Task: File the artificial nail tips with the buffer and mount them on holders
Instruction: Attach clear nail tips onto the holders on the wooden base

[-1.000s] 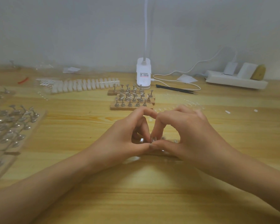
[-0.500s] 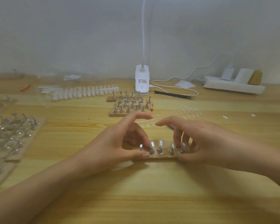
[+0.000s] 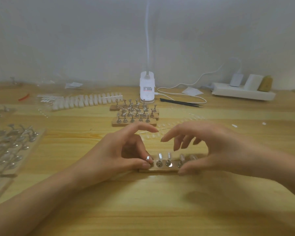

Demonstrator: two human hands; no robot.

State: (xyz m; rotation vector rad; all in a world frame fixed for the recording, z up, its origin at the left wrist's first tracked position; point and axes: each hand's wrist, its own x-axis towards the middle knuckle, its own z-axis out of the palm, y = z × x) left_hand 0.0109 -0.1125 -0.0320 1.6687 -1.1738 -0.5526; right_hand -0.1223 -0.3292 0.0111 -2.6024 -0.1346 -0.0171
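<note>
Between both hands: wooden holder strip, nail tips on its pegs; mounting step, I'd say
Left hand: pinches the end holder
Right hand: fingers loose, gripping nothing, thumb touching strip's near edge
Next: seat that tip gently, I guess
Surface: pale wood table, lamp base by plain wall beyond

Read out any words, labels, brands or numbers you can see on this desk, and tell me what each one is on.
Label on the white lamp base: one dark line and one red line of print, both too blurred to read.
White power strip: no print visible.
Wooden holder block: no print visible.
Nothing else carries readable text.
</note>
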